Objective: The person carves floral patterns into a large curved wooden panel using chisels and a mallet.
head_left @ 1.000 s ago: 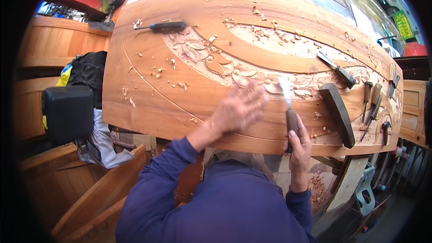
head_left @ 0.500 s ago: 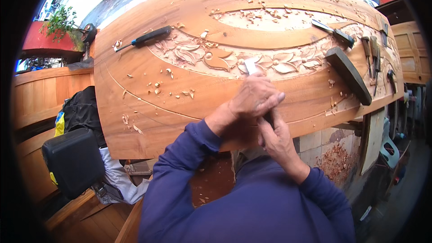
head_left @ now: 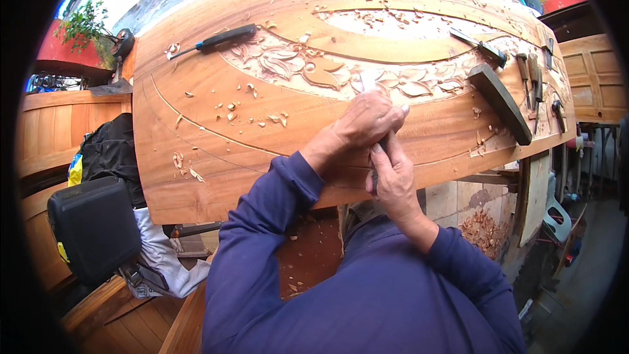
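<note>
A carved wooden panel [head_left: 249, 137] spreads in front of me, with a curved band of leaves and flowers [head_left: 324, 72] in relief. My left hand [head_left: 363, 118] is closed round the front part of a chisel, low over the panel. Its bright flat blade [head_left: 368, 81] points away from me onto the carved band, beside a flower. My right hand [head_left: 398, 180] is wrapped round the chisel's dark handle, just behind and right of the left hand. Most of the handle is hidden by my fingers.
A blue-shafted tool with a black handle [head_left: 226, 39] lies at the left. A dark wooden block [head_left: 501, 105], a chisel [head_left: 481, 46] and several carving tools [head_left: 534, 82] lie at the right. Wood shavings [head_left: 278, 118] are scattered about. A black case [head_left: 95, 223] stands at lower left.
The view has shifted slightly, so the panel sits higher. Both hands have moved a little forward with the chisel, and the right hand has come nearer the left. The grips are unchanged.
</note>
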Demonstrator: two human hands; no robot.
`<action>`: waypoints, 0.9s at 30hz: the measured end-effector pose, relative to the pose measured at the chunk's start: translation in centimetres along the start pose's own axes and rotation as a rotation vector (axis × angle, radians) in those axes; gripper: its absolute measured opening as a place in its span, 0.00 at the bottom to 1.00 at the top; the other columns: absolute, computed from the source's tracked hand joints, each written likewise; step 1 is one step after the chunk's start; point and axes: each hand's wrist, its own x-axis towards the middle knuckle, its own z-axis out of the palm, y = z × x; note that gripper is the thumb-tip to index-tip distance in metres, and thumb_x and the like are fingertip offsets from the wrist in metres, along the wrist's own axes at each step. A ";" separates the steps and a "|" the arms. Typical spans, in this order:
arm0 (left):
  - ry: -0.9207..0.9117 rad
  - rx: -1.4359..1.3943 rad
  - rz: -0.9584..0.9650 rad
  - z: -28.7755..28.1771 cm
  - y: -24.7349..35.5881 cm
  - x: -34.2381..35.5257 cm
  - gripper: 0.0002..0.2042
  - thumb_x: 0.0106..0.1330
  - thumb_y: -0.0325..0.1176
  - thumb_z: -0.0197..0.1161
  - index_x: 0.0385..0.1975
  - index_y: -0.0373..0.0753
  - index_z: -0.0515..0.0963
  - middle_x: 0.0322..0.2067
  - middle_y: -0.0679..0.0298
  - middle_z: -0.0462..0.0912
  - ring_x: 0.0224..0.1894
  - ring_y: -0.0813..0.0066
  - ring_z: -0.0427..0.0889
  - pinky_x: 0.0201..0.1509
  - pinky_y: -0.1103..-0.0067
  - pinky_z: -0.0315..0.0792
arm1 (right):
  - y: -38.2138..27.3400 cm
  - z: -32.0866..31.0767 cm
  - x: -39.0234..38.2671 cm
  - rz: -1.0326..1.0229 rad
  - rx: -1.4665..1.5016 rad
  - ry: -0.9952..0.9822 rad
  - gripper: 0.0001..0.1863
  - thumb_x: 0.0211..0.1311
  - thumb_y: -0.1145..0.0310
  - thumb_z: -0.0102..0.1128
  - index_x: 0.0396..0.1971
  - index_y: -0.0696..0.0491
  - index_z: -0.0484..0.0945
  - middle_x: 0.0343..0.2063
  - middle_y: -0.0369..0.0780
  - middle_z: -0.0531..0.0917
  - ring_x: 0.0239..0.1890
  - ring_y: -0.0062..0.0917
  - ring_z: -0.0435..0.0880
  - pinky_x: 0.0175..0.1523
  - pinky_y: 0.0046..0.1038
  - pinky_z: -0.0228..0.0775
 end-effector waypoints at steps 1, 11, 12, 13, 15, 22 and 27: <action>0.000 0.002 0.000 -0.1 0.2 0.2 0.22 0.81 0.39 0.47 0.22 0.38 0.76 0.20 0.60 0.81 0.28 0.55 0.80 0.45 0.65 0.71 | 0.4 0.0 0.0 -0.006 0.017 0.013 0.30 0.83 0.69 0.50 0.80 0.53 0.57 0.36 0.35 0.81 0.17 0.11 0.72 0.23 0.18 0.68; 0.150 0.136 0.026 -0.2 -1.1 1.3 0.22 0.76 0.40 0.52 0.18 0.35 0.75 0.21 0.50 0.78 0.28 0.46 0.79 0.40 0.59 0.72 | 0.7 -0.1 2.6 -0.057 -0.023 -0.004 0.25 0.84 0.69 0.45 0.76 0.55 0.65 0.31 0.35 0.82 0.17 0.13 0.71 0.22 0.20 0.67; 0.174 -0.040 -0.087 -0.4 -0.8 1.4 0.21 0.76 0.38 0.52 0.18 0.36 0.74 0.20 0.51 0.77 0.27 0.49 0.79 0.38 0.60 0.72 | 0.5 0.0 3.4 -0.070 0.107 -0.006 0.23 0.85 0.70 0.44 0.74 0.56 0.67 0.25 0.33 0.78 0.17 0.14 0.71 0.22 0.21 0.65; 0.193 -0.203 -0.199 -1.2 -0.4 1.6 0.20 0.75 0.36 0.51 0.18 0.37 0.74 0.19 0.52 0.76 0.25 0.51 0.78 0.36 0.61 0.72 | 0.7 -0.1 3.4 -0.073 0.114 -0.007 0.23 0.85 0.70 0.44 0.74 0.56 0.67 0.25 0.33 0.78 0.17 0.14 0.71 0.22 0.21 0.65; 0.243 -0.110 -0.052 -0.7 -0.5 1.4 0.20 0.75 0.36 0.51 0.17 0.37 0.71 0.17 0.54 0.74 0.24 0.53 0.77 0.33 0.62 0.71 | 1.5 -0.3 3.1 -0.218 0.009 -0.042 0.23 0.85 0.69 0.44 0.74 0.55 0.67 0.23 0.32 0.75 0.17 0.13 0.71 0.22 0.21 0.64; 0.130 0.026 0.157 0.4 0.9 -0.1 0.15 0.74 0.34 0.54 0.21 0.38 0.68 0.16 0.53 0.71 0.21 0.50 0.75 0.32 0.60 0.69 | 1.4 -0.8 0.2 -0.053 0.100 -0.028 0.28 0.85 0.68 0.45 0.80 0.52 0.58 0.23 0.32 0.72 0.17 0.13 0.69 0.23 0.20 0.65; 0.267 0.009 0.244 1.5 -0.5 1.0 0.11 0.73 0.33 0.54 0.26 0.40 0.69 0.16 0.59 0.72 0.22 0.51 0.76 0.30 0.60 0.69 | -0.6 -1.5 0.8 0.027 0.144 -0.041 0.26 0.85 0.67 0.45 0.77 0.54 0.62 0.27 0.32 0.75 0.18 0.13 0.72 0.22 0.18 0.64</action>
